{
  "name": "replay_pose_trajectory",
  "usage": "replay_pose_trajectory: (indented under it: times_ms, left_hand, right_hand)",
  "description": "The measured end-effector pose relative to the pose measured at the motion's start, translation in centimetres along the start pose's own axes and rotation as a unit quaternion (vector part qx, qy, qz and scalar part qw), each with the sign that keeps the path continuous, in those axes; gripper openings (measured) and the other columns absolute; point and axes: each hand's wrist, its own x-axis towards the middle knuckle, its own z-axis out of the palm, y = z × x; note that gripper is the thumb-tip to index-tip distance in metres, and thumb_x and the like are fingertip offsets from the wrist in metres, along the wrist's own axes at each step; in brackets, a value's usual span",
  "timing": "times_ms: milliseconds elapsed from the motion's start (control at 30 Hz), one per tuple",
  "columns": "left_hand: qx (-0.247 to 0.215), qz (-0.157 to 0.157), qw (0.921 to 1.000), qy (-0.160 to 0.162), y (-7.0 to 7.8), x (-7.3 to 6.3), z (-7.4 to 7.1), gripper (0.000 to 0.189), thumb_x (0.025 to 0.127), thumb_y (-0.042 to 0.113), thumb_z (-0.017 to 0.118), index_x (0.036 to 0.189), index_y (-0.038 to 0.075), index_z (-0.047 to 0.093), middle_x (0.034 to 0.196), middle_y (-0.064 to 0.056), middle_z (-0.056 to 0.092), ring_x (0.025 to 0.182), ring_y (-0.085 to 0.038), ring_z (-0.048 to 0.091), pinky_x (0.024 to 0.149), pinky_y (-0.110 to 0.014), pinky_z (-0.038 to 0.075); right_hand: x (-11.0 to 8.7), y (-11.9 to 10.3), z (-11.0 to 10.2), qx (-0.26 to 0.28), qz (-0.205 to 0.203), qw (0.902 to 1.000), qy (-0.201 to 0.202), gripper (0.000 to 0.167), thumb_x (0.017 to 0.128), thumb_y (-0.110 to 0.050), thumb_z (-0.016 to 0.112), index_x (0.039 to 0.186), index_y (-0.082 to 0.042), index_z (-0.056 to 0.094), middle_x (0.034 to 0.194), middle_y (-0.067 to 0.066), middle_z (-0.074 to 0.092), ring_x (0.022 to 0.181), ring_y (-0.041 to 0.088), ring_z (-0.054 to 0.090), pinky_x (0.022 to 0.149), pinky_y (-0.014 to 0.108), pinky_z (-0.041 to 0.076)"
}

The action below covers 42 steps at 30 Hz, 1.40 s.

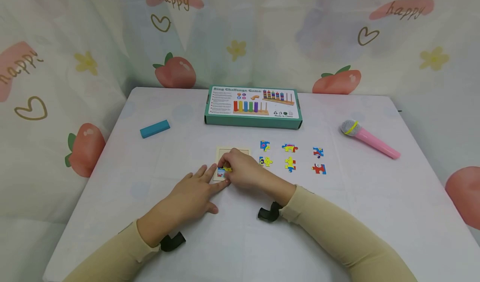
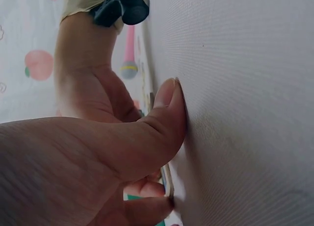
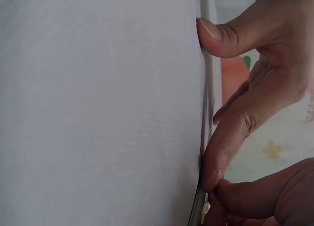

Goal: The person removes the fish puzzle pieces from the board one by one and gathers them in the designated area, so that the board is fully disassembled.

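A small wooden puzzle tray [image 1: 222, 149] lies flat near the middle of the table, partly covered by both hands. My left hand [image 1: 192, 193] has its fingers spread, with fingertips resting on the tray's left side and lower edge. Over the tray, my right hand [image 1: 244, 169] pinches a yellow jigsaw piece [image 1: 228, 169] with thumb and curled forefinger. Blue, white and red picture [image 1: 220, 173] shows in the tray's lower left, beside that piece. Both wrist views show the left thumb [image 2: 164, 118] on the tablecloth; the held piece is mostly hidden there.
Several loose jigsaw pieces [image 1: 290, 148] lie in two rows right of the tray. Behind it stands a green-sided Ring Challenge Game box [image 1: 253, 107]. A blue block [image 1: 155, 129] lies at the back left, a pink toy microphone [image 1: 375, 142] at the right.
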Motion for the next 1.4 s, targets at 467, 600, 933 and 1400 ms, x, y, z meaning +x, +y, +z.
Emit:
replay_pose_trajectory:
  times_ms: [467, 600, 933, 1400]
  left_hand:
    - [0.007, -0.004, 1.0, 0.002, 0.0, 0.0, 0.1, 0.079, 0.09, 0.051, 0.083, 0.161, 0.039, 0.05, 0.179, -0.015, 0.027, 0.163, -0.046, 0.031, 0.122, -0.069, 0.041]
    - [0.012, -0.003, 0.9999, 0.002, 0.0, 0.1, 0.1, 0.08, 0.09, 0.053, 0.083, 0.161, 0.04, 0.049, 0.179, -0.015, 0.026, 0.163, -0.046, 0.031, 0.122, -0.069, 0.041]
    - [0.018, 0.007, 0.9998, 0.008, -0.1, 0.1, 0.2, 0.08, 0.091, 0.052, 0.082, 0.162, 0.04, 0.048, 0.179, -0.017, 0.026, 0.162, -0.047, 0.033, 0.12, -0.07, 0.042]
    - [0.012, -0.003, 0.9999, -0.002, 0.1, 0.3, 0.1, 0.08, 0.091, 0.053, 0.082, 0.162, 0.04, 0.047, 0.178, -0.016, 0.028, 0.163, -0.046, 0.031, 0.122, -0.068, 0.041]
  right_hand:
    - [0.1, -0.2, 0.5, 0.024, 0.005, 0.9995, 0.021, 0.02, 0.099, -0.008, 0.075, 0.113, -0.021, 0.068, 0.104, 0.0, 0.064, 0.097, 0.019, 0.06, 0.088, 0.036, 0.052]
    - [0.1, 0.0, 0.4, 0.057, 0.005, 0.9979, 0.031, 0.019, 0.101, -0.006, 0.071, 0.112, -0.021, 0.068, 0.095, 0.0, 0.063, 0.09, 0.018, 0.06, 0.08, 0.033, 0.05]
    - [0.4, 1.0, -0.3, 0.143, -0.021, 0.9894, 0.017, 0.018, 0.099, -0.003, 0.07, 0.109, -0.016, 0.074, 0.09, 0.001, 0.062, 0.087, 0.017, 0.057, 0.077, 0.029, 0.047]
    - [-0.8, 2.0, -2.7, 0.246, -0.036, 0.9685, -0.007, 0.019, 0.1, -0.002, 0.069, 0.114, -0.012, 0.076, 0.095, 0.006, 0.06, 0.078, 0.02, 0.062, 0.071, 0.028, 0.059]
